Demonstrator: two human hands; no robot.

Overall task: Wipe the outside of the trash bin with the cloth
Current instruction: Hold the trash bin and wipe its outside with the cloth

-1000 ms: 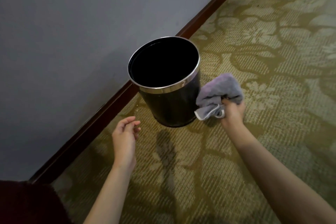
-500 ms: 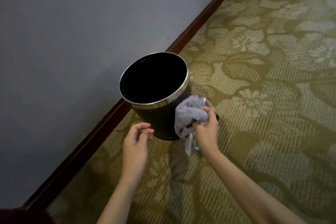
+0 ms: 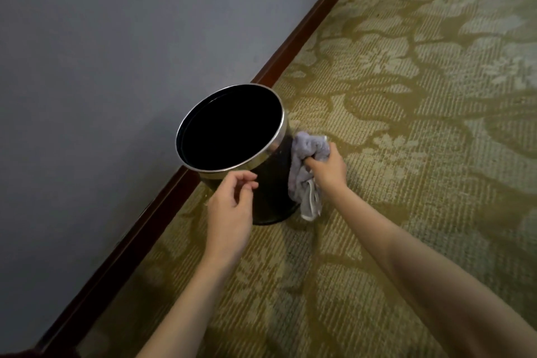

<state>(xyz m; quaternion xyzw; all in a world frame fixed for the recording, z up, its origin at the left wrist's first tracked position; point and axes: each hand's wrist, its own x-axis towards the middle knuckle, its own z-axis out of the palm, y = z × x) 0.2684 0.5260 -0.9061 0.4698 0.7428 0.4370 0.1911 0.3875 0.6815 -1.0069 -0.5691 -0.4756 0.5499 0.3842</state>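
Right hand (image 3: 329, 167) is gripping a bunched lilac cloth (image 3: 308, 151), fingers curled round it, and is holding it against the right side of the bin (image 3: 271, 183), just below the shiny metal rim (image 3: 263, 157). One loose corner of the cloth is hanging down beside the bin wall, nearly reaching the carpet (image 3: 406, 154). Left hand (image 3: 231, 209) is hovering in front of the bin, near its rim & front wall, fingers loosely curled w/ thumb and forefinger close together, holding nothing; can't tell whether the fingertips are actually touching the bin. Bin is black, round, open at the top, inside too dark to see into. It's sitting on the green-gold flower-patterned carpet, right by the dark wooden skirting board (image 3: 162, 200), which is running diagonally along the foot of the plain grey wall (image 3: 116, 67). It's looking a bit tilted, mouth leaning toward the person, though the wide lens is making that hard to judge. Both bare forearms are reaching in from the bottom of the view, left one on the wall side, right one over the open carpet
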